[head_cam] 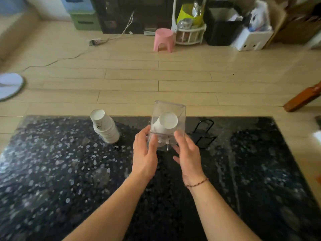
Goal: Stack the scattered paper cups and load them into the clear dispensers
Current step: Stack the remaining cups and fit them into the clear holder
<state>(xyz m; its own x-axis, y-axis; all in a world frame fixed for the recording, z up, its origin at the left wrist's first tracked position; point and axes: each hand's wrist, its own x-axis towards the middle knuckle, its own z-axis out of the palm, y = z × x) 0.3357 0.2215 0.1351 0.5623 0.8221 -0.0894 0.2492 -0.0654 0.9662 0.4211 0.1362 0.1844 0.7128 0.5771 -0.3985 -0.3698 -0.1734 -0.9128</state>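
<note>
A clear dispenser (180, 109) stands near the far edge of the black speckled table (52, 171), with white paper cups (167, 121) stacked upside down inside it. My left hand (144, 153) holds its lower left side with the fingers curled round the wall. At its lower right side, my right hand (188, 153) grips it with the thumb on the front. A separate stack of white paper cups (105, 126) stands upside down and leaning on the table to the left.
A black wire holder (204, 133) stands just right of the dispenser. Beyond the table lies wooden floor with a pink stool (164, 40), a white fan base (9, 86) at the left and a brown wooden piece (304, 98) at the right.
</note>
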